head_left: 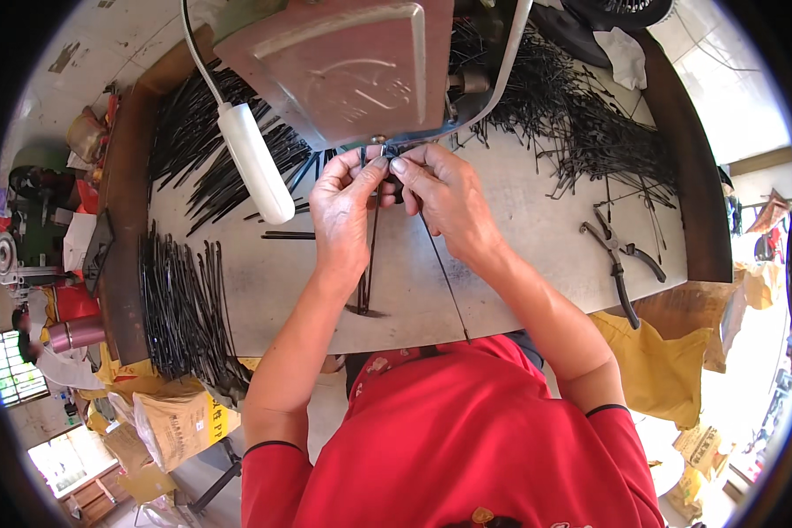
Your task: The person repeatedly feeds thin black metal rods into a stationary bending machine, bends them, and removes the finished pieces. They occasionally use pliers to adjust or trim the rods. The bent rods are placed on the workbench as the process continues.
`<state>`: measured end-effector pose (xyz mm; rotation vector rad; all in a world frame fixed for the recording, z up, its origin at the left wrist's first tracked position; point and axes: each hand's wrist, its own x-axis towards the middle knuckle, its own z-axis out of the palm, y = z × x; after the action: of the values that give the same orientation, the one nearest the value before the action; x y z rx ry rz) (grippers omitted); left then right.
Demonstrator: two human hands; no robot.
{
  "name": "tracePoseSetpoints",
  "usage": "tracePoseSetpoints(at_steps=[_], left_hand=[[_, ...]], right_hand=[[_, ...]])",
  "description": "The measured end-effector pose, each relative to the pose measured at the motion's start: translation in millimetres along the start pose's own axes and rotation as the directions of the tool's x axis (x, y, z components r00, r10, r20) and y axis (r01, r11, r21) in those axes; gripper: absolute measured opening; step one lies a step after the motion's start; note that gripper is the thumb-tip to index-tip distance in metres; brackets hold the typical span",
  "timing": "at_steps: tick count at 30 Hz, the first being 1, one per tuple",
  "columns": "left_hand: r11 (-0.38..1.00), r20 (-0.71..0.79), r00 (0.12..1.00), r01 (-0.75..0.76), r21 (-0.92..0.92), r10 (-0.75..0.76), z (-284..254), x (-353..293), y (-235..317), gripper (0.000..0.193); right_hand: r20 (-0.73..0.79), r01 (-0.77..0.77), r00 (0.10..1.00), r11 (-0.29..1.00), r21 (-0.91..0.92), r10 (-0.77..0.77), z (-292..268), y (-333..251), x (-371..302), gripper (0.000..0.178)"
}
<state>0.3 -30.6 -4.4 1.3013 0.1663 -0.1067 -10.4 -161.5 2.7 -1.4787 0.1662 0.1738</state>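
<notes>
On my worktable (546, 220), a bundle of slim black rods (180, 304) lies at the left edge, near a white corded bar (255, 163). My left hand (343, 207) pinches thumb and fingertips together on dark rods (372, 255), just below a reddish metal machine panel (352, 79). Beside it, my right hand (453, 194) grips a long black rod (440, 264) slanting toward my red shirt (466, 422). Farther right lie tangled black rods (572, 123) and pliers (620, 251), handles spread.
</notes>
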Motion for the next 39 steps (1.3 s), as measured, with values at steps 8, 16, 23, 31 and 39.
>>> tracePoseSetpoints(at_steps=[8,16,23,31,39], left_hand=[[0.999,0.034,0.999,0.015,-0.037,-0.013,-3.7,3.0,-1.8,0.017],[0.999,0.025,0.999,0.042,-0.023,-0.042,-3.7,3.3,-1.3,0.017],[0.998,0.034,0.998,0.059,-0.036,-0.058,-2.1,1.7,1.6,0.017],[0.996,0.017,0.997,0.079,-0.049,-0.078,-1.9,4.4,0.5,0.018],[0.99,0.059,0.989,0.136,0.03,-0.137,-7.4,10.6,3.5,0.014]], right_hand=[[-0.007,-0.006,1.0,0.999,0.047,0.006,1.5,1.3,2.1,0.018],[-0.007,-0.001,1.0,0.997,0.083,0.002,3.0,-0.7,0.5,0.017],[0.01,0.02,1.0,0.986,0.165,-0.022,1.6,-0.2,-0.4,0.016],[0.051,0.02,0.998,0.982,0.187,-0.03,-2.8,1.4,6.8,0.018],[0.157,-0.04,0.986,0.989,-0.142,0.062,-15.9,-16.9,9.9,0.027]])
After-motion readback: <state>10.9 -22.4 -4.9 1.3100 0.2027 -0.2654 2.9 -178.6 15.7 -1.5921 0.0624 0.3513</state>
